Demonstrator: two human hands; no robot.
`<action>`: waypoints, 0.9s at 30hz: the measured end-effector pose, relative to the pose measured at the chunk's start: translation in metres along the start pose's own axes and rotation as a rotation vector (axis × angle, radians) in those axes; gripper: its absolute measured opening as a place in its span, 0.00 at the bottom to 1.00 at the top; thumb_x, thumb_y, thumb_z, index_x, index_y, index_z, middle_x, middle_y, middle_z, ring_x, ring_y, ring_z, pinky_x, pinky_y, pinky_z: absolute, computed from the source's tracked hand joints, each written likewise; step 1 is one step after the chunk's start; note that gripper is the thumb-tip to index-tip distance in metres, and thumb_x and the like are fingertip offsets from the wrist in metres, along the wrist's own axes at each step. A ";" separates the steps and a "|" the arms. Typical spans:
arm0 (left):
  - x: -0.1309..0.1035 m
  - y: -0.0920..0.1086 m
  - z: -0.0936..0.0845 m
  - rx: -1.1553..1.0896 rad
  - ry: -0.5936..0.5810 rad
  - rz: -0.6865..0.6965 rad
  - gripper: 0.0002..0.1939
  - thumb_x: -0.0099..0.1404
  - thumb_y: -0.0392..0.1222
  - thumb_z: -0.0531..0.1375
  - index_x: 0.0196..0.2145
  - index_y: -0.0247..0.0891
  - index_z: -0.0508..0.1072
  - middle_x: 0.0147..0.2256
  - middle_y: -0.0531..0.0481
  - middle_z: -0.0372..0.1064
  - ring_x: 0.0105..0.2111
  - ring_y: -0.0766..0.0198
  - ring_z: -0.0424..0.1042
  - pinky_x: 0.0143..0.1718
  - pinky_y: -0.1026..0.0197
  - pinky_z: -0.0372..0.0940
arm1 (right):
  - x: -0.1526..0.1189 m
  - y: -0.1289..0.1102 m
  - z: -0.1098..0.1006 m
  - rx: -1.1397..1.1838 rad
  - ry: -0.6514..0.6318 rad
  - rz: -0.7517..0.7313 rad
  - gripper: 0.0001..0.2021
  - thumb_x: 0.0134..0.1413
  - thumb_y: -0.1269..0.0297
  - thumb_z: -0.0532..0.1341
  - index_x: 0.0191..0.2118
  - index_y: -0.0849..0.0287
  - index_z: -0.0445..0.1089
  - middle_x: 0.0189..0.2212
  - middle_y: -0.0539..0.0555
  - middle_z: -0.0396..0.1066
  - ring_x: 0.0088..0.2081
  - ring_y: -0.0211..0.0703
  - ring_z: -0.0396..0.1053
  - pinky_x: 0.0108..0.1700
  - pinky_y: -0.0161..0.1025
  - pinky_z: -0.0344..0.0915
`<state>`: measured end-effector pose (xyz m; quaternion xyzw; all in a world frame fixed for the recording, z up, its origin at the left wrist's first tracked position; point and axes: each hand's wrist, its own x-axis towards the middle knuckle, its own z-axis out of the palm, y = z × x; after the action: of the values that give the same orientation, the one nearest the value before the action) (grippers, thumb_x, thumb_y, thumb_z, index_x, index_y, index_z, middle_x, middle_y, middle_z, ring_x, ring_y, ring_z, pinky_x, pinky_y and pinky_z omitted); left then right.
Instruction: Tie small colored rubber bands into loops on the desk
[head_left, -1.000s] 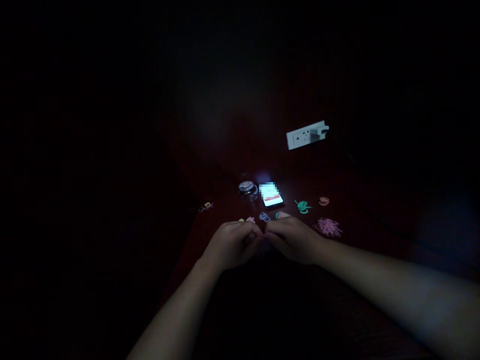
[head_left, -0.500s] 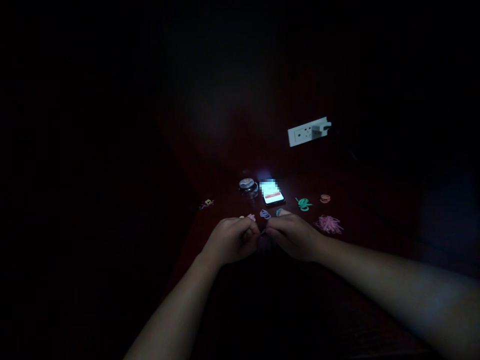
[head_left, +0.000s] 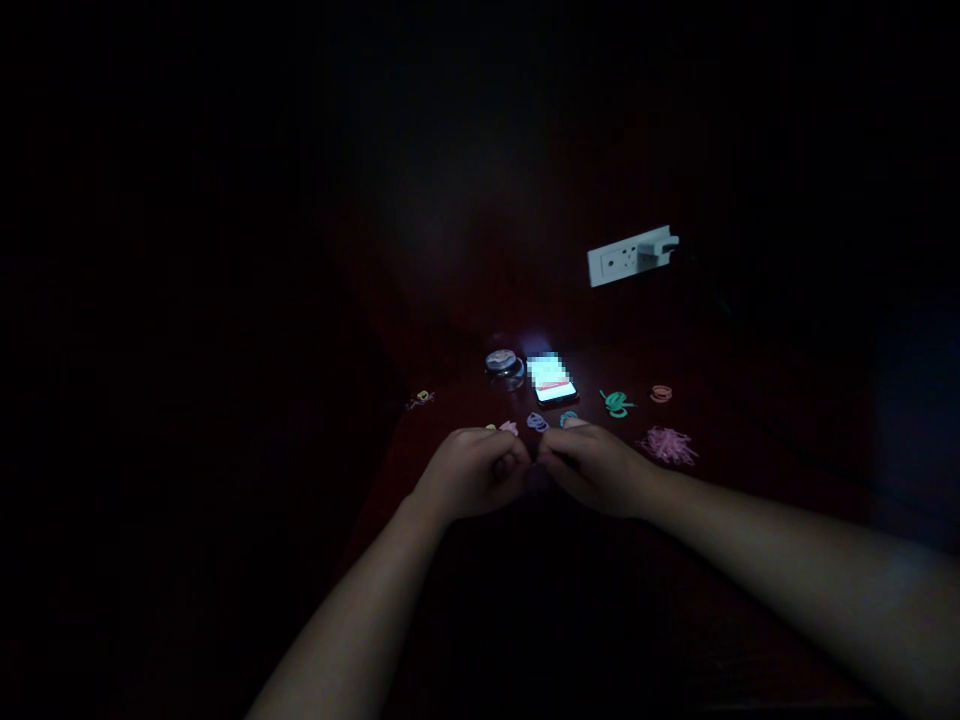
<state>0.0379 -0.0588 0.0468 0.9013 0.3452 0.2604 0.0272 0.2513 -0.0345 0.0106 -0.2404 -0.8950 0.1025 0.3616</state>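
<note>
Fingers of left hand [head_left: 480, 472] and right hand [head_left: 596, 467] curled inward, nearly meeting; cannot tell what, if anything, they pinch. Purple loops [head_left: 537, 422] just beyond gap, teal loops [head_left: 568, 419] by right hand: knuckle nudge could mix colours. Pink strands [head_left: 669, 446] near right wrist; outward sweep could scatter them. Farther, lit phone [head_left: 553, 382] beside jar [head_left: 504, 368]; dimness could cause fumbled, lost pieces.

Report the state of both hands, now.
Left hand: curled closed; too dark to tell whether it holds anything.
Right hand: also curled closed, close to the left; anything held cannot be made out.
</note>
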 end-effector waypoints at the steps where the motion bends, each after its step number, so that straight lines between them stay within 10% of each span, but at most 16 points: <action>1: 0.000 -0.001 0.000 -0.003 -0.006 -0.004 0.02 0.59 0.35 0.59 0.30 0.41 0.69 0.25 0.57 0.68 0.24 0.70 0.65 0.33 0.66 0.62 | 0.000 0.000 0.000 -0.001 -0.006 0.003 0.10 0.63 0.68 0.52 0.29 0.57 0.62 0.23 0.49 0.64 0.27 0.40 0.58 0.32 0.37 0.53; 27: -0.002 -0.011 -0.001 0.061 0.014 -0.043 0.03 0.53 0.32 0.59 0.25 0.37 0.70 0.20 0.59 0.64 0.20 0.73 0.61 0.24 0.69 0.55 | 0.000 0.007 -0.002 -0.022 0.013 0.033 0.09 0.63 0.66 0.51 0.29 0.57 0.60 0.23 0.49 0.62 0.27 0.39 0.58 0.32 0.37 0.51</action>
<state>0.0294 -0.0516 0.0440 0.8922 0.3725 0.2552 0.0027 0.2557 -0.0286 0.0098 -0.2596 -0.8896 0.0972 0.3630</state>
